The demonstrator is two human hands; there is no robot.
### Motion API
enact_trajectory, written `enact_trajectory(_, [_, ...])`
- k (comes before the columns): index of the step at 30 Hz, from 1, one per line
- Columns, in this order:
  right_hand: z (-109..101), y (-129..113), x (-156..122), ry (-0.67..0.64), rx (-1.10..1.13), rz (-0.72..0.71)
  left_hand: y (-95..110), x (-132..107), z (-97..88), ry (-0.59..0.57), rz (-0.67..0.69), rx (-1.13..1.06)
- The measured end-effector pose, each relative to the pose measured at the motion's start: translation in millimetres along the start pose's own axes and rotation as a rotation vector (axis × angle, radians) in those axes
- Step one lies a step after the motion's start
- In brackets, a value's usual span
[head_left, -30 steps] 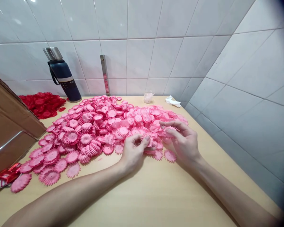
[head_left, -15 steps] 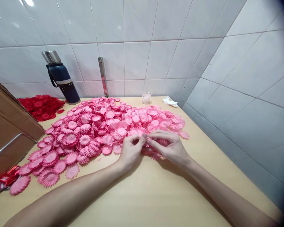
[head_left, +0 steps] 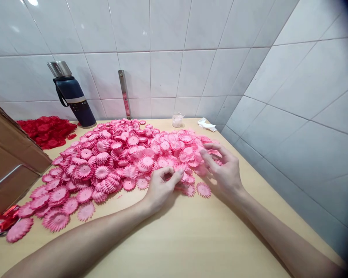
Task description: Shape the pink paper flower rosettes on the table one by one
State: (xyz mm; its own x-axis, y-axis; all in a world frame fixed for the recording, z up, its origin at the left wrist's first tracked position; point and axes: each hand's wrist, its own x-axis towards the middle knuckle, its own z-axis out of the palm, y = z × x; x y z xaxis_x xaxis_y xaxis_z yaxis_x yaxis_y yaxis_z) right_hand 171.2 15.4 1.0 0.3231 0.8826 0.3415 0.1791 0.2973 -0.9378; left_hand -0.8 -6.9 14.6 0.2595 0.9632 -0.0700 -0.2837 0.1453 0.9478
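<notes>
Above a pale table by tiled walls, the right hand gapes, the left hand's grip unclear.

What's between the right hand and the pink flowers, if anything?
Nothing visible: the right hand is at the right side of the pink flowers. The clear cup stands behind them, out of the way.
</notes>
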Motion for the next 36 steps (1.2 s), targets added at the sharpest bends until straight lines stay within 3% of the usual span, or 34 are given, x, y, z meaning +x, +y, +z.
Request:
enact_trajectory(3, [0, -6, -3, -0.111, -0.1, -0.064, -3, 3, -2.4, 0.029, 0.028, 0.007])
enact_trajectory(8, [9, -13, -14, -0.455, -0.13, -0.268, -11, 7, -8.3, 0.022, 0.097, 0.087])
enact_trajectory(11, [12, -15, -16, -0.578, -0.056, -0.22, -14, 8, -10.2, 0.012, 0.085, 0.088])
enact_trajectory(18, [8, -19, -14, -0.549, -0.049, -0.105, -9, 4, -6.9, -0.043, 0.008, 0.018])
enact_trajectory(27, [3, -18, -11, -0.696, -0.01, -0.127, -14, 6, -12.1, -0.006, 0.067, 0.086])
enact_trajectory(36, [5, -17, -12, -0.61, -0.109, -0.194, -12, 7, -9.0, -0.022, -0.013, -0.002])
